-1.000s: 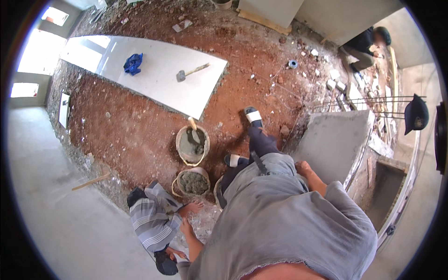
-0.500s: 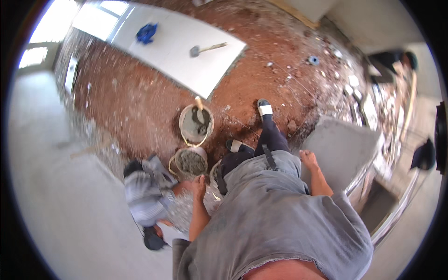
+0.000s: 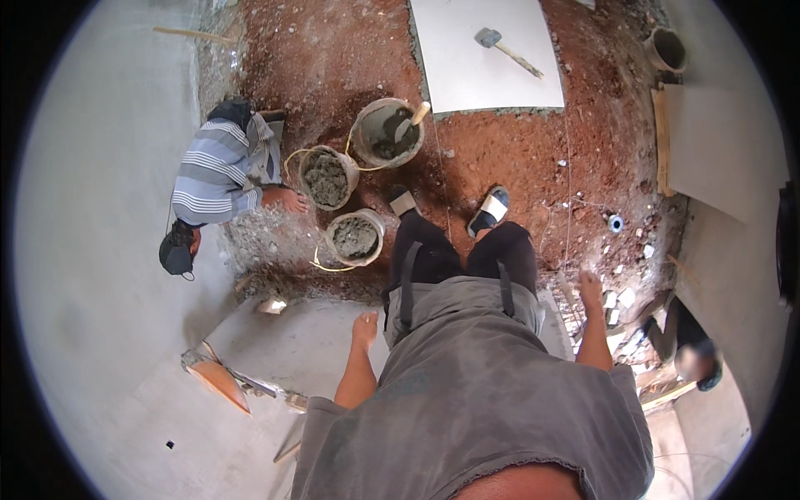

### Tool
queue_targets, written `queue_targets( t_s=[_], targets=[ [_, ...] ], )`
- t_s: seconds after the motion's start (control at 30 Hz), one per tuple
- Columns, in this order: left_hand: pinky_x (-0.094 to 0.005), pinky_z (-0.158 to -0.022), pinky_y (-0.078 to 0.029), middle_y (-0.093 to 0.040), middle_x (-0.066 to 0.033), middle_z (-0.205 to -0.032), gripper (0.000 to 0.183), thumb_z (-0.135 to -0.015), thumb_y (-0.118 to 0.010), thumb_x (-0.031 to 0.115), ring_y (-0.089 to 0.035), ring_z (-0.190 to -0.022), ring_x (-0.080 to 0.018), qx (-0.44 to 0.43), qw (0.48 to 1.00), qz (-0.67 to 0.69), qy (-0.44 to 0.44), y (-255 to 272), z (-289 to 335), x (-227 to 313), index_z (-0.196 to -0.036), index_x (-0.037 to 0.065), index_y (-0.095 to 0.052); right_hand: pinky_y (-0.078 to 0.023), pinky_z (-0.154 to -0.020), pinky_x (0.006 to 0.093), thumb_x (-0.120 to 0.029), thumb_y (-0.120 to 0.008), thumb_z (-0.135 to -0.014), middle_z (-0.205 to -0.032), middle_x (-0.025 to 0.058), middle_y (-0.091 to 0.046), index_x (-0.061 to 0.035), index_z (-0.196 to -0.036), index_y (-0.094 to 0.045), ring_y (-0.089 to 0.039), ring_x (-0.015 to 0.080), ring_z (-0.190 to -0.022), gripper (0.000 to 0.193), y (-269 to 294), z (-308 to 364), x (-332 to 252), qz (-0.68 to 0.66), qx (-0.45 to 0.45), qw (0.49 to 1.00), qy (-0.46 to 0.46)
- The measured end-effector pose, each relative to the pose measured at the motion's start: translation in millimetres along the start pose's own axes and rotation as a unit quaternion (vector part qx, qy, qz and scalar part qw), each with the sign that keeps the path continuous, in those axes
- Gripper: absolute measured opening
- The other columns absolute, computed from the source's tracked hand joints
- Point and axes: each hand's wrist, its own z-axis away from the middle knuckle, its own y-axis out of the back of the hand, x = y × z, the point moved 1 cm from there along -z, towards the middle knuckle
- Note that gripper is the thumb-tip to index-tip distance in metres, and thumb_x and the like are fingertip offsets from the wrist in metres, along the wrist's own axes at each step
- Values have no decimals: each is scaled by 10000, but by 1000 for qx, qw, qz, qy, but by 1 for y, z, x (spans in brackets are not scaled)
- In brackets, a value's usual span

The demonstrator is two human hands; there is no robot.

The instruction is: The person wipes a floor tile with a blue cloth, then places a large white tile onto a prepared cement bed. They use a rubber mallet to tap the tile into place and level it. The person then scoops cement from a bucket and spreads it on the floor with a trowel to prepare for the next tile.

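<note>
Three mortar buckets (image 3: 378,228) on dirt (image 3: 308,58), the nearest just beyond the left hand (image 3: 364,329), right hand (image 3: 590,289) well apart (whether fingers pinch or spread, cannot tell), hammer (image 3: 492,40) on white slab (image 3: 458,75).

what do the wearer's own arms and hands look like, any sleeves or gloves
The left hand and right hand are bare, with no gloves or wristwatch visible. Loose grey sleeves leave both forearms uncovered.

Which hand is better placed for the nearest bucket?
Left, likely: the left hand is on the same side of the legs as the nearest bucket, with nothing visible in it; the right hand is on the far side.
</note>
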Motion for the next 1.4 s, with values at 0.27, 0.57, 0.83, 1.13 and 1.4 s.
queue_targets(
  t_s=[0.27, 0.57, 0.83, 1.13, 1.4],
  targets=[
    [-375, -877, -461, -668, -229, -1036, 392, -893, -570, 276, -629, -1001, -342, -6, 996, 69, 49, 31, -41, -11, -1042, -81, -630, -507, -768, 310, -383, -613, -885, -1014, 137, -682, 18, -1133, -630, -652, 180, -831, 472, -66, 27, -112, 73, -102, 989, 73],
    [-386, -983, -416, -605, -225, -1178, 396, -915, -560, 255, -561, -1136, -354, 32, 990, 128, -55, 39, -136, 28, -1147, -65, -584, -393, -1011, 410, -399, -566, -877, -1243, 234, -557, 8, -1231, -558, -507, 369, -1189, 539, -299, 12, -297, 243, -122, 907, 322],
    [-362, -1020, -373, -499, -209, -1321, 437, -931, -553, 182, -496, -1208, -297, 111, 973, 202, -35, 7, -249, 61, -1297, -40, -464, -188, -1146, 513, -367, -525, -918, -1467, 210, -330, -75, -1408, -379, -288, 362, -1375, 589, -460, -41, -389, 363, -31, 849, 382],
    [-435, -1113, -271, -274, -245, -1486, 607, -985, -496, 261, -284, -1386, -330, 146, 821, 550, 42, -72, -419, 189, -1421, -54, -213, -215, -1136, 515, -205, -478, -942, -1119, 145, -628, -16, -1061, -605, -549, 268, -1166, 258, -539, -180, -454, 683, -43, 504, 527],
    [-403, -1045, -351, -461, -196, -1337, 561, -998, -430, 260, -479, -1225, -275, -26, 701, 682, -209, -69, -402, 220, -1436, -26, -229, -481, -469, 246, -80, -353, -952, -808, 115, -662, -31, -1283, -504, -598, 142, -561, 367, -499, -132, -469, 747, -161, 426, 485]
  ],
)
